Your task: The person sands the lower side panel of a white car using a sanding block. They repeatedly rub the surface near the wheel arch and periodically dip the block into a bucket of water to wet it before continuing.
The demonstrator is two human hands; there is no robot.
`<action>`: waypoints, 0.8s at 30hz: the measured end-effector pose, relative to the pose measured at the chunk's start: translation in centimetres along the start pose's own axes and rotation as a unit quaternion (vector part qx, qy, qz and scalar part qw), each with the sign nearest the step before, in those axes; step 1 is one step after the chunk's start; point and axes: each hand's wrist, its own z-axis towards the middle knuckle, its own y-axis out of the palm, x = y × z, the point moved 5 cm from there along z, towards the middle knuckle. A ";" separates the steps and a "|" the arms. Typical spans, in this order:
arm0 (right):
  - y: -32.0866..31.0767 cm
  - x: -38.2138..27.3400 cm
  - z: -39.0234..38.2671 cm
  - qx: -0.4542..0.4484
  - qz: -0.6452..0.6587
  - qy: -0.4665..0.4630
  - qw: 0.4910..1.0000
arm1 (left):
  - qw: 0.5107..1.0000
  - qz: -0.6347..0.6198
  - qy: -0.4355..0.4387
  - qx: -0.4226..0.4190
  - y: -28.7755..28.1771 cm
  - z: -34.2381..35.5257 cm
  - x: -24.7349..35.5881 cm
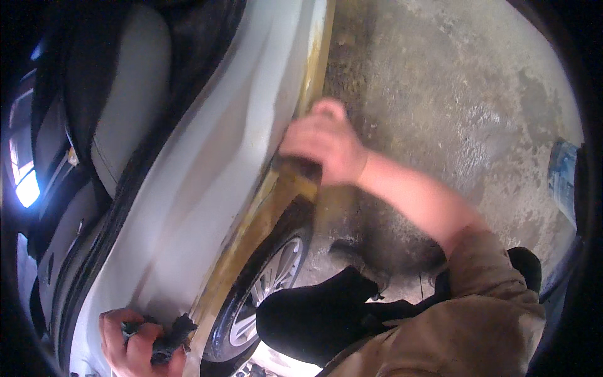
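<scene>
My right hand (323, 144) presses a dark sanding block (300, 168) against the yellowish, sanded lower edge (264, 213) of a white car body panel (207, 163), just above the wheel arch. The hand is blurred. My left hand (129, 342) rests on the panel at the lower left, its fingers closed on a crumpled dark cloth (166, 339). Below the arch sits the tyre with a silver alloy wheel (270, 279).
A grey car seat (125, 94) shows through the open door at the left. Stained concrete floor (452, 100) fills the right side. My dark-trousered knee (314, 314) is bent beside the wheel. A bluish container (562, 176) stands at the right edge.
</scene>
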 end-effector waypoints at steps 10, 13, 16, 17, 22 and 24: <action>0.1 -1.6 -0.4 -0.018 0.038 -0.019 0.999 | 1.000 0.023 0.001 0.005 0.0 -0.2 -0.1; -0.6 2.1 -0.6 0.006 -0.100 0.017 0.995 | 0.999 0.027 -0.009 -0.020 0.1 -0.4 0.1; -0.2 -0.7 -0.3 0.001 -0.006 0.008 1.000 | 0.999 0.036 -0.004 0.005 -0.1 -0.6 0.3; 0.2 -1.8 -0.6 0.005 0.037 0.021 0.999 | 0.999 0.029 -0.012 0.005 -0.1 -0.6 0.2; -0.5 1.9 -0.2 0.016 -0.082 0.030 0.996 | 1.000 0.014 -0.002 -0.006 0.3 -0.6 -0.1; -0.5 1.3 -0.4 0.022 -0.069 0.117 0.991 | 0.999 0.045 0.010 0.002 0.3 -0.6 0.1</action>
